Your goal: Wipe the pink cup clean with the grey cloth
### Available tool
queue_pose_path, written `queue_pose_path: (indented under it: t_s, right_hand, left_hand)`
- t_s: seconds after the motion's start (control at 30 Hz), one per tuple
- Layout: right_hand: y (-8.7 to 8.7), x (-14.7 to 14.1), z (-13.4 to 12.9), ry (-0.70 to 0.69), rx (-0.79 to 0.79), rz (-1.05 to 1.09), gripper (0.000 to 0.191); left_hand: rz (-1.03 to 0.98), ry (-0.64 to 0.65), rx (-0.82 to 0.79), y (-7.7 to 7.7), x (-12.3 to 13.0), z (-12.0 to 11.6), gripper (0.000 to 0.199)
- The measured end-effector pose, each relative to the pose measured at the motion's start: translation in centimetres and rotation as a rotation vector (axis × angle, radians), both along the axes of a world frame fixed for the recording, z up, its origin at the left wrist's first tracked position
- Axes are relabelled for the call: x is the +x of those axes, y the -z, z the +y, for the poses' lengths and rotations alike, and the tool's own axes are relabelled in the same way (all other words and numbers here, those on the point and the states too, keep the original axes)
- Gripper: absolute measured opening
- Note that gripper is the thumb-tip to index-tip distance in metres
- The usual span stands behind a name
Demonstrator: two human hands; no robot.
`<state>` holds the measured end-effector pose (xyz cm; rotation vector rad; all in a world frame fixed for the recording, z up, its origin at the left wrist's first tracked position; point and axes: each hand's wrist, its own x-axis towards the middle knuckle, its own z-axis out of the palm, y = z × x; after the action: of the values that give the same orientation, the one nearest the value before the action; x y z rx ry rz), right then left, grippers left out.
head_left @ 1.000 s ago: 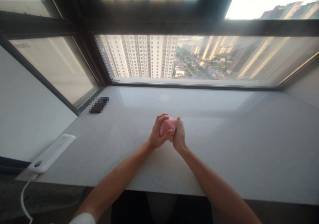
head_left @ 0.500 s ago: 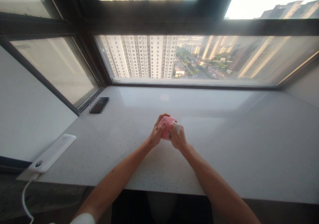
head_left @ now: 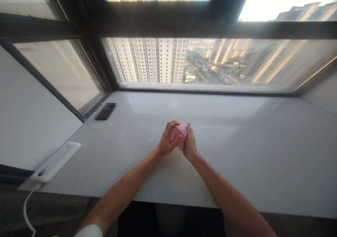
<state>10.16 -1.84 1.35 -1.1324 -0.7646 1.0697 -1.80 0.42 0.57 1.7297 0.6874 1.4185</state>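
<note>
A small pink object (head_left: 179, 133), soft-looking and rounded, is held between my two hands above the speckled grey stone counter (head_left: 237, 159). My left hand (head_left: 167, 140) wraps its left side with the fingers curled over the top. My right hand (head_left: 189, 142) presses against its right side. Much of the object is hidden by my fingers, so I cannot tell exactly what it is. Both hands are raised slightly, and I cannot tell whether they touch the counter.
A pixelated dark flat object (head_left: 105, 111) lies at the far left of the counter near the window. A long white plastic device (head_left: 55, 161) sits at the front left edge, with a white cable (head_left: 26, 212) hanging down. A large window (head_left: 200, 63) runs along the counter's back.
My hands have closed in around the pink object. A white bit at its right side, visible half a second ago, is now hidden behind my right hand.
</note>
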Motion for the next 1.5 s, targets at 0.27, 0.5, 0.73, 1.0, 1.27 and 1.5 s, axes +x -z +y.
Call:
queue_pose_path:
  t_s: [0.27,0.5,0.73,1.0,1.27,1.5]
  right_hand:
    - [-0.5,2.2,-0.4,-0.208,0.408,-0.737,0.067]
    - [-1.3,2.1,-0.4,-0.192,0.261,-0.560,0.072]
    - [-2.3,2.1,0.8,-0.105,0.009,0.072,0.064]
    - [-0.7,1.0,-0.9,0.004,0.189,-0.254,0.070]
    - [-1.9,0.4,-1.1,-0.042,0.057,0.011,0.068]
    - [-1.4,0.7,-1.3,-0.052,0.186,-0.265,0.074]
  left_hand:
    - [-0.225,0.269,-0.537,-1.8,0.2,0.5,0.057]
    - [-0.287,0.280,-0.690,-0.9,0.1,0.5,0.076]
    - [-0.002,0.188,0.008,0.9,0.1,0.1,0.100]
    - [-0.117,0.172,-0.085,1.1,0.5,-0.3,0.063]
    - [0.042,-0.028,0.345,0.6,-0.1,-0.1,0.073]
    - [-0.140,0.197,-0.224,0.6,0.4,-0.5,0.062]
